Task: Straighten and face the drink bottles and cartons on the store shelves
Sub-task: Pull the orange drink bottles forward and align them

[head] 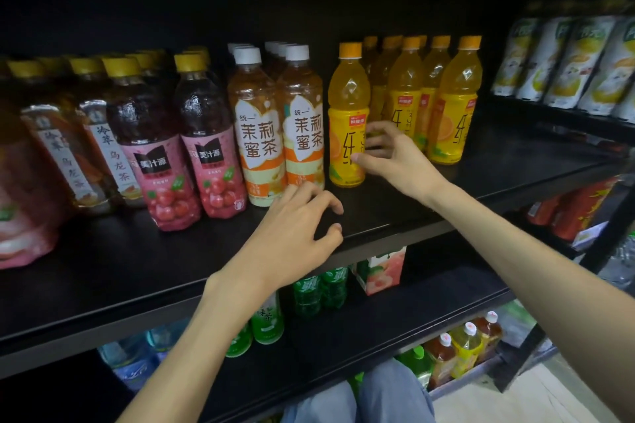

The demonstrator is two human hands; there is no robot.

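A front orange juice bottle (347, 113) with an orange cap stands upright on the black shelf (103, 285), label facing out. My right hand (391, 156) curls round its lower right side, thumb on the label. My left hand (292, 233) hovers low over the shelf before two jasmine honey tea bottles (302, 120), fingers loosely curled and holding nothing. More orange juice bottles (453, 103) stand in rows to the right.
Pink cherry-label juice bottles (165, 154) and oolong tea bottles (103, 134) fill the left. White and yellow cartons (577, 62) lean on the right-hand unit. Green bottles (319, 288) and a peach carton (381, 271) sit on the shelf below. My knees (357, 398) show at the bottom.
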